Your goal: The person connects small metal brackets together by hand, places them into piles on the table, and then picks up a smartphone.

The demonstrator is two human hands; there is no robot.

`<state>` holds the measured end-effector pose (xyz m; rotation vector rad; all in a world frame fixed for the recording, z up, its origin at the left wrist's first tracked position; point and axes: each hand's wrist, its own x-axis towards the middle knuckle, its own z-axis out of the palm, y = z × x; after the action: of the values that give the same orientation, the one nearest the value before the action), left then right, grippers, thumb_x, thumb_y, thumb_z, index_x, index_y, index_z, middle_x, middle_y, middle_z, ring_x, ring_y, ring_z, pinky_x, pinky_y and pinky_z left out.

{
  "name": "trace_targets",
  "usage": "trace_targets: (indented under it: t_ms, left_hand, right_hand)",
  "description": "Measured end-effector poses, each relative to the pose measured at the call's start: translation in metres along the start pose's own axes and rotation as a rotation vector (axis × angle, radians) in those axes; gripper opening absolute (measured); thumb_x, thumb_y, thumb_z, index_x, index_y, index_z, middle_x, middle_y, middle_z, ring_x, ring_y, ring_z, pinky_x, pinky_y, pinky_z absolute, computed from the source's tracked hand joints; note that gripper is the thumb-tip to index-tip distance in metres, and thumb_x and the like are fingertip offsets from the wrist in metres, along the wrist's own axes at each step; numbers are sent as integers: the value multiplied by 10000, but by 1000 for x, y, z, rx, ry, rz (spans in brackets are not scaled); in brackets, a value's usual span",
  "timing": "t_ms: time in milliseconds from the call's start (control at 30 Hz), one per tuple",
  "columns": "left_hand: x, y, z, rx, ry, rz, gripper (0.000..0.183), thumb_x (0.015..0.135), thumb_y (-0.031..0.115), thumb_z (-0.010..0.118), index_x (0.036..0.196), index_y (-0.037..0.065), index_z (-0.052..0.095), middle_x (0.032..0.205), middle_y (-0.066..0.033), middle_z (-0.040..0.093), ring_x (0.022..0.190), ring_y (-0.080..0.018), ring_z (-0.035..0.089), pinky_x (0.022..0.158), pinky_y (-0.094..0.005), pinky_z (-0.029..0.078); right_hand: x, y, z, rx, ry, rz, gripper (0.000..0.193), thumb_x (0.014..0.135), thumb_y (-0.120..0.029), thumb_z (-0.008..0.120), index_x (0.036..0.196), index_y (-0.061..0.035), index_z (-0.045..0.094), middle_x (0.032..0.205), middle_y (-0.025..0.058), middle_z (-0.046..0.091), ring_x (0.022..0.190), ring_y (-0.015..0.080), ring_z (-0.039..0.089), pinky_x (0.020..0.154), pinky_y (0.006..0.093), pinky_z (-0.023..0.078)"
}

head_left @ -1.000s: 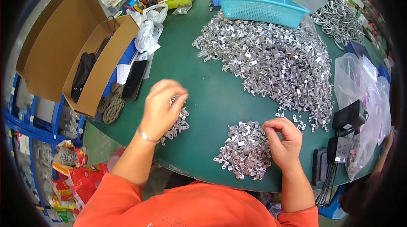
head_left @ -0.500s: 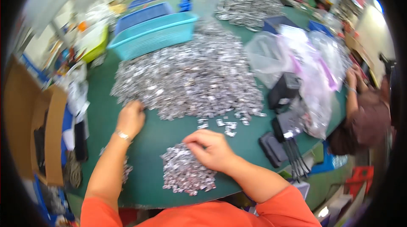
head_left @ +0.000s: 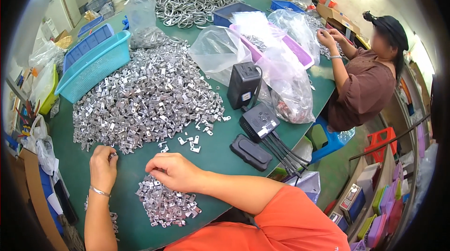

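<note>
A big heap of small silver metal brackets [head_left: 150,96] covers much of the green table. At its near edge is my left hand [head_left: 103,170], fingers closed, with a small metal bracket [head_left: 113,155] showing at the fingertips. My right hand [head_left: 176,172] is curled in a pinch over the top of a smaller pile of brackets [head_left: 168,206] close to my body. Its fingertips hide whatever they hold. A few loose brackets [head_left: 191,143] lie between the two piles. More brackets [head_left: 114,223] show partly behind my left forearm.
A turquoise basket [head_left: 96,70] leans on the heap's left side. Metal rings [head_left: 192,2] are piled at the back. Right of the heap are a black box [head_left: 243,84], a cabled black device [head_left: 259,120], a dark case [head_left: 251,151] and plastic bags [head_left: 290,91]. A co-worker [head_left: 365,77] sits at the right.
My view has swung to the right, bringing more of the co-worker into sight. My left hand has turned fingers-up beside the heap's edge; my right hand stays over the small pile.
</note>
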<state>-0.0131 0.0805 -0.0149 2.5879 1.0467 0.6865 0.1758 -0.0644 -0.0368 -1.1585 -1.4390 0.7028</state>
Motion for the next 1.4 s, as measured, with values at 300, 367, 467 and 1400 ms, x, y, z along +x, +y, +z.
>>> trace_targets:
  t_ms: [300,367,467,1400]
  left_hand:
    - [-35,78,1,-365,62,-38,179,663,-130,660,787,-9,613,833,-93,557,700,-176,575,572,-262,480]
    - [-47,80,10,-492,70,-85,175,688,-143,611,815,-23,608,903,-80,546,784,-144,570,631,-222,478]
    - [-50,81,12,-517,116,-49,186,702,-144,617,848,-29,632,927,-114,575,808,-190,596,650,-265,513]
    - [-59,74,15,-942,92,-223,225,786,-26,699,1008,-22,657,913,-99,655,794,-143,681,686,-244,566]
  right_hand:
    - [-2,-3,4,109,-31,98,216,835,-110,674,981,26,593,858,137,615,781,234,645,683,330,526]
    - [-1,0,6,61,-57,69,199,822,-97,681,962,17,598,867,130,618,779,230,643,689,322,527]
    - [-1,4,9,11,-14,-7,142,809,-47,660,925,14,605,840,133,616,764,285,630,672,344,511]
    - [-2,-10,-2,257,0,211,76,840,23,639,911,16,664,839,82,650,711,134,617,637,246,495]
